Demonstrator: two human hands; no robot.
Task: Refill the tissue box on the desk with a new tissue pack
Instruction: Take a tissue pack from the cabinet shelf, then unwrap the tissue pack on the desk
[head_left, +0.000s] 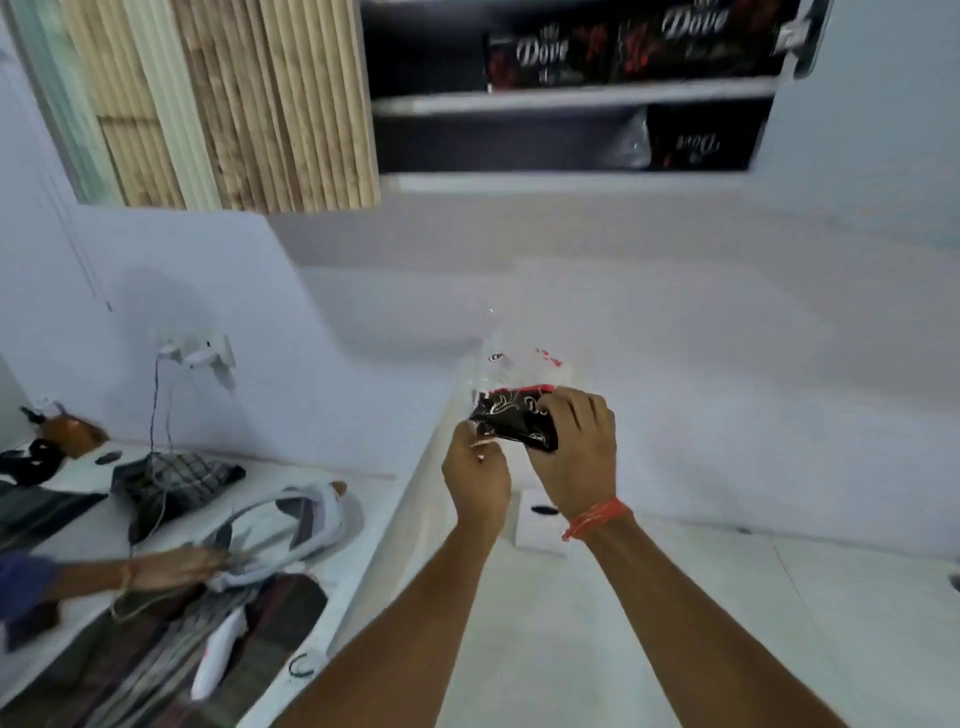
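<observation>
Big picture first: white desk (597, 649) runs under both arms, wall cabinet (571, 93) above it stands open with more dark Dove packs (550, 57) stacked on its shelves. Side counter to the left is cluttered with clothes (176, 483); another person's hand (176, 566) is in that pile, unrelated to the job.

Progress: early, by my read. The new tissue pack (514, 423) is out and in hand, held up above the desk, but nothing is loaded yet. The white box (540, 525) on the desk just below the hands is probably the tissue box to refill; can't tell if it's open or empty. Left to do: get the wrapper open, seat the pack in the box, close up.

Hands: right hand (576, 447) is closed over the pack's right end, fingers curled on top. Left hand (475, 475) is pinched narrow at the pack's left edge, apparently on a bit of clear film (519, 364), which sticks up behind the pack. Too blurred to confirm a tear has started.
</observation>
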